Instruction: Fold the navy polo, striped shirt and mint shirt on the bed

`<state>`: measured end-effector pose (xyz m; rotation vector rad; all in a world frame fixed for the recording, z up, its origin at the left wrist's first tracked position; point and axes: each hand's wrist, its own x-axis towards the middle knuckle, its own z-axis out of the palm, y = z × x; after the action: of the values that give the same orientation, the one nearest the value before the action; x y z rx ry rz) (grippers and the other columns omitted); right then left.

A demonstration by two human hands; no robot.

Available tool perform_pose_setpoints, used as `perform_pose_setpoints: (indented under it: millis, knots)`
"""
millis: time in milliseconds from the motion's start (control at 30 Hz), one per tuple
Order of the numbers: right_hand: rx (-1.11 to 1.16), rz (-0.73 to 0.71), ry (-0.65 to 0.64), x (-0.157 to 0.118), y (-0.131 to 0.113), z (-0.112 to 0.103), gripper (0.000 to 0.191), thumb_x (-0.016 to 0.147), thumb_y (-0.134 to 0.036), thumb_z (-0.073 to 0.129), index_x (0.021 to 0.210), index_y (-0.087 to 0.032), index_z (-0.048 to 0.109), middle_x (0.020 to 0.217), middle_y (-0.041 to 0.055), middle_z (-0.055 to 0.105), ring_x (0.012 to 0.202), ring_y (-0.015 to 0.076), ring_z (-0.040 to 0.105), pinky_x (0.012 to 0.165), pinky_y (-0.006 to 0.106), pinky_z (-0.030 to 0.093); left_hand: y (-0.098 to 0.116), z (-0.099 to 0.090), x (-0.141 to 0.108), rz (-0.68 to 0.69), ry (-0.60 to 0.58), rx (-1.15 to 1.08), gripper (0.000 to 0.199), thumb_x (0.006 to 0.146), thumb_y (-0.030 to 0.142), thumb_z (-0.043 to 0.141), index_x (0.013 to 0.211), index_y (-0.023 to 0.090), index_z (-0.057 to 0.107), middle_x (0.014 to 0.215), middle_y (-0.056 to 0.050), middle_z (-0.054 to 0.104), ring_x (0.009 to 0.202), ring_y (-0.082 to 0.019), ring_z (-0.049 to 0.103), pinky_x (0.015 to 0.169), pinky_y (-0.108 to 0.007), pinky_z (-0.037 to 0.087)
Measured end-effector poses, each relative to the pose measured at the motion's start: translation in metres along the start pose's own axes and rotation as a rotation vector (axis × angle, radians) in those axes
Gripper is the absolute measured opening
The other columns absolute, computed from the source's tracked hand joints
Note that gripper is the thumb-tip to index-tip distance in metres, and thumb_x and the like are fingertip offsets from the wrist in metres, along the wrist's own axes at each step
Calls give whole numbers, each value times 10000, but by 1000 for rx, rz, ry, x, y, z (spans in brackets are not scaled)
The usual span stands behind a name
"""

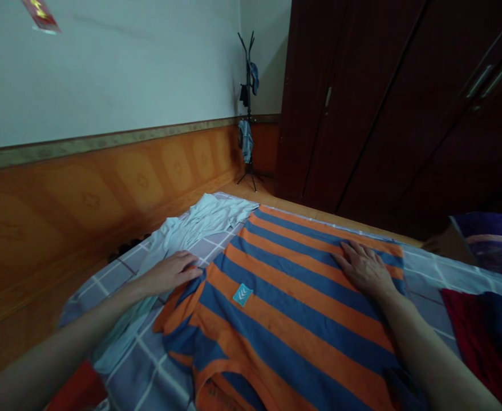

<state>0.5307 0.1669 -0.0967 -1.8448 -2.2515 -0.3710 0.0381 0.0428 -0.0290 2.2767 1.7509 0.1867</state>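
Note:
An orange and blue striped T-shirt [294, 285] lies spread out on a grey checked bed cover [426, 274], its collar toward me. A small teal patch [243, 294] with white chevrons sits on its chest. My left hand [176, 271] touches the shirt's left edge near the sleeve, fingers stretched out and partly hidden behind the thumb. My right hand [364, 267] rests flat on the lower right part of the shirt, fingers apart. Neither hand grips anything that I can see. Just left of the shirt, a pale crumpled garment [195, 220] runs along the bed's edge.
Dark red and navy folded cloth [482, 337] lies at the right. A purple package [497, 242] stands beyond it. Behind the bed are a tall dark wardrobe [362, 103] and a black coat stand [248, 103] with a cap and clothes. Red cloth [80, 391] shows at lower left.

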Motion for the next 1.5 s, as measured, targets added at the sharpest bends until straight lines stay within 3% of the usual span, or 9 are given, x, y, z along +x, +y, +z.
perform_pose_setpoints:
  millis: [267,400,567,700,800,1000,1167,1267,1500]
  knots:
    - [-113,-28,-107,1,-29,-36,445,952,-335,291,1226,-86,538,1248,230,534,1125,358,516,897,510,401,-1,17,-63,-240,119,-327,306,851,460,388,721,197,479,682,6,559,664,-173,536,617,-261,399]
    - [-98,-194,-109,-35,-107,-70,462,921,-366,418,1303,-117,495,1369,216,450,1244,348,431,992,479,351,14,25,-65,-263,154,-285,332,789,483,517,984,215,501,873,-5,603,786,-204,585,687,-279,410]
    - [241,-731,-187,-104,-188,-95,559,914,-448,449,1428,-251,352,1489,76,340,1346,282,326,1075,464,318,1,23,-60,-194,35,-293,210,829,407,459,826,206,519,764,18,589,735,-186,584,644,-256,407]
    - [196,-450,-108,-131,-154,-91,512,921,-429,424,1340,-143,489,1419,154,430,1314,330,371,1040,524,358,-14,8,-64,-216,120,-98,221,852,361,473,988,212,563,882,-15,617,833,-212,599,725,-297,440]
    - [149,-225,-33,-162,-126,-104,480,910,-448,431,1234,-130,584,1356,188,490,1235,335,473,973,512,440,11,3,-76,8,292,0,216,900,337,469,1059,223,560,1017,-47,595,970,-221,567,841,-335,439]
    - [230,-393,-17,-249,-148,-143,414,832,-457,569,1215,-300,594,1285,62,582,1085,248,611,797,331,573,85,22,-97,660,-74,-55,164,889,149,514,1032,209,569,967,-45,585,901,-182,564,807,-309,476]
    - [204,-432,139,-290,-148,-120,422,808,-371,569,1217,-271,598,1242,92,609,1001,277,651,695,345,591,93,30,-98,789,-56,99,407,874,64,446,1246,226,485,1180,-115,557,1068,-242,551,889,-393,496]
    - [188,-407,143,-298,-143,-112,346,817,-278,533,1150,-302,627,1250,70,606,1025,277,641,723,363,583,88,29,-96,809,-2,145,280,871,70,444,1065,220,578,1253,-120,543,1084,-258,561,883,-416,512]
    - [369,-332,56,-289,-149,-149,302,863,-261,501,1133,-313,624,1084,47,694,904,209,684,734,294,576,67,19,-105,798,-86,5,439,735,69,473,1107,272,585,1310,-21,542,1164,-227,510,970,-350,466]
